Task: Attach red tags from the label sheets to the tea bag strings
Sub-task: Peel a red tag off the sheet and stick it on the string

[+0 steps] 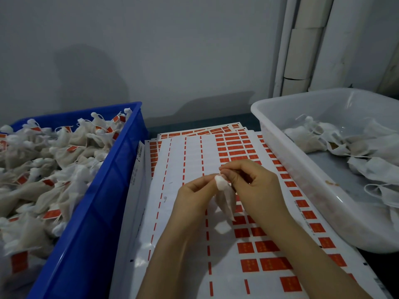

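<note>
A white tea bag [224, 196] hangs between my two hands above the label sheets [185, 160]. My left hand [194, 197] pinches the gathered top of the bag. My right hand [252, 182] pinches at the same top with thumb and forefinger, where a sliver of red shows. The bag's string is too small to make out. The top sheet has bare white columns on its left and rows of red tags [272, 264] on its right.
A blue crate [103, 190] at the left is heaped with tea bags bearing red tags. A white plastic tub [278, 139] at the right holds untagged tea bags. A grey wall stands close behind the sheets.
</note>
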`<state>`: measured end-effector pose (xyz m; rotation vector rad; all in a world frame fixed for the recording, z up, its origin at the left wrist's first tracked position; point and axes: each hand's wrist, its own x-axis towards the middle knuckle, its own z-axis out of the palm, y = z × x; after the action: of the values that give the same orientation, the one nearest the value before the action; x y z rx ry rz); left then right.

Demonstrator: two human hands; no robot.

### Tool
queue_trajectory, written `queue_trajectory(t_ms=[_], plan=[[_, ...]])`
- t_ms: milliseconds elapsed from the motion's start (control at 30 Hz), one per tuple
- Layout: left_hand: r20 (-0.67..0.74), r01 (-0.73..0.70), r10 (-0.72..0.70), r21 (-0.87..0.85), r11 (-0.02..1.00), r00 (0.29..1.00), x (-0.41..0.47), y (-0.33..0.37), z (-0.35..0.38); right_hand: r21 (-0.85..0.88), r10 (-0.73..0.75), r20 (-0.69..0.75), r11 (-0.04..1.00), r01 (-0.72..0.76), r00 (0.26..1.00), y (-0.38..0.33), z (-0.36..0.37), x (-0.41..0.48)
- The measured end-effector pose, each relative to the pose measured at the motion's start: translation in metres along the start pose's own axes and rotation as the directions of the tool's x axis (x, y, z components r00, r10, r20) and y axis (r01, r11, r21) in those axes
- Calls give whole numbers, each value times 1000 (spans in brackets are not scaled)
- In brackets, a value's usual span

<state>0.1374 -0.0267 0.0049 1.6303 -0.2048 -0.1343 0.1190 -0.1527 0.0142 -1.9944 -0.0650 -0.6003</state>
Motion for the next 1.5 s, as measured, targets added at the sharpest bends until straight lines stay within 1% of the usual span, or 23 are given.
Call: queue_trajectory(t_ms=[67, 133, 233, 300, 400, 467, 533, 567, 700, 800, 900, 967, 1067, 1133, 1300, 1500], plan=[[-30, 52, -51, 35, 998, 998, 5, -8, 0, 24, 9, 15, 1000, -10, 1000, 0, 1, -2], [-29, 125, -123, 73, 990, 992, 10, -12, 2, 58, 19, 39, 998, -21, 999, -1, 2, -2], [-15, 147, -147, -1, 989, 989, 11, -13, 7, 77, 33, 67, 996, -38, 997, -1, 5, -3], [-52, 157, -158, -34, 987, 986, 9, -8, 9, 106, 47, 76, 993, -55, 996, -1, 6, -3], [-90, 134, -145, -122, 983, 985, 7, -2, 8, 202, 82, 102, 974, -101, 991, -1, 6, -1], [-128, 184, -198, -114, 976, 972, 8, 1, 8, 256, 125, 126, 954, -154, 984, -1, 5, 0], [-177, 195, -232, -207, 959, 956, 8, 3, 10, 279, 159, 144, 941, -194, 977, 0, 4, 2], [-186, 166, -209, -223, 961, 960, 6, 3, 11, 280, 168, 147, 938, -204, 975, 1, 3, 2], [-207, 43, -72, -143, 989, 976, 2, 0, 13, 265, 190, 182, 935, -234, 965, 1, 0, 4], [-214, 20, -43, -109, 994, 976, 1, 1, 14, 248, 199, 211, 936, -249, 957, 3, -2, 4], [-191, 8, -19, -59, 998, 981, -1, 3, 13, 275, 238, 260, 911, -308, 936, 4, -4, 5], [-174, -19, 21, 14, 1000, 984, -1, 2, 12, 264, 263, 288, 903, -340, 921, 5, -5, 5], [-125, -63, 77, 113, 992, 989, -2, 2, 12, 215, 267, 328, 913, -347, 906, 8, -6, 5], [-105, -74, 91, 155, 985, 990, -2, 1, 11, 185, 275, 346, 917, -353, 897, 10, -9, 6], [-66, -92, 108, 216, 972, 992, -3, -1, 12, 180, 286, 435, 901, -394, 854, 12, -15, 9], [-129, -71, 101, 219, 973, 987, -1, -3, 12, 146, 313, 463, 896, -419, 829, 19, -17, 11]])
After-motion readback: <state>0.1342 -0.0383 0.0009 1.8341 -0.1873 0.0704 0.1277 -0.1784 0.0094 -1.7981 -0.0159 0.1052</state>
